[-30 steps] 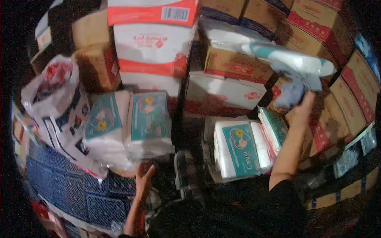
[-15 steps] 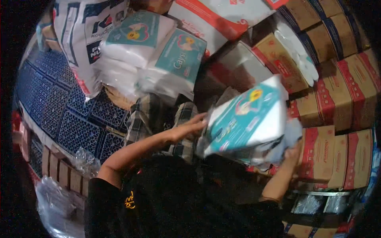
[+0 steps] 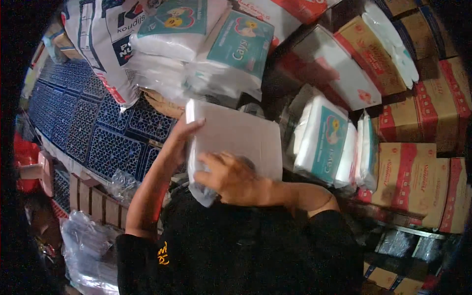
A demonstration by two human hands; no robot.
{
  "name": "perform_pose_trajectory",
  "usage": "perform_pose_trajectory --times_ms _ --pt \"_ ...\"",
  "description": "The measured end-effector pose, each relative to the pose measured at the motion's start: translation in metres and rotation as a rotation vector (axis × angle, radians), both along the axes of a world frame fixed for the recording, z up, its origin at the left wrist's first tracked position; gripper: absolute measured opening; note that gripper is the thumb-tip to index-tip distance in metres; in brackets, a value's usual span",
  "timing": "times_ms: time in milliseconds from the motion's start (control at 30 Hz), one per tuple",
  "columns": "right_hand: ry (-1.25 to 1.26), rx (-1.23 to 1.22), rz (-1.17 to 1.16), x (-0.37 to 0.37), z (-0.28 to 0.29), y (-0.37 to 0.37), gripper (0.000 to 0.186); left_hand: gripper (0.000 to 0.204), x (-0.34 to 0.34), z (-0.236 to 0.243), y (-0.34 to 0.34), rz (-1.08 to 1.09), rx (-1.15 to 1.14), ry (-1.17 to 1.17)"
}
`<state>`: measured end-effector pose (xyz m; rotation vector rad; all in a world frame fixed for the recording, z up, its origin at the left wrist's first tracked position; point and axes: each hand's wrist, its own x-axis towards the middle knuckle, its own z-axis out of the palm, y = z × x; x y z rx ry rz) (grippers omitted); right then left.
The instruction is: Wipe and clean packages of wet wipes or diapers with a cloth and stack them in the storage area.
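Note:
A white package of tissues in clear plastic (image 3: pixel 241 132) lies across my lap area, its plain side up. My left hand (image 3: pixel 184 137) grips its left edge, with the thumb over the top. Over the package's near part is my right hand (image 3: pixel 235 179), its fingers bent and partly blurred. A pale grey-blue cloth (image 3: pixel 204 194) shows below those fingers, mostly hidden by them. To the right, a teal-labelled tissue package (image 3: pixel 322 137) stands tilted beside other white packs.
More teal-labelled packages (image 3: pixel 236 49) are stacked ahead, beside a large white printed sack (image 3: pixel 105 49). Brown and red cartons (image 3: pixel 405 182) line the right side. Blue lattice crates (image 3: pixel 110 118) are at the left. Crumpled clear plastic (image 3: pixel 88 246) lies at the lower left.
The teal-labelled face was up on the held package; now a plain white face is up. The package has come left and closer to my body, and my right hand has moved onto it.

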<state>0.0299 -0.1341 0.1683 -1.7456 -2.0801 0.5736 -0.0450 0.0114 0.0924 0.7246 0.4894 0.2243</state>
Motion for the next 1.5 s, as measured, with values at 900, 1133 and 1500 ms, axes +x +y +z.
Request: perform_pose_trajectory --times_ms 900,1133,1500 --pt "-0.215 0.226 -0.209 -0.013 -0.109 0.069 0.060 0.065 -0.024 -0.082 0.017 0.334 -0.163 -0.035" --pt "-0.249 0.123 -0.036 0.034 -0.091 -0.035 0.058 0.044 -0.017 -0.054 0.020 0.239 0.219 0.130" --pt "0.069 0.267 -0.967 0.127 -0.107 -0.091 0.038 0.055 -0.012 -0.036 0.020 0.169 0.167 0.140"
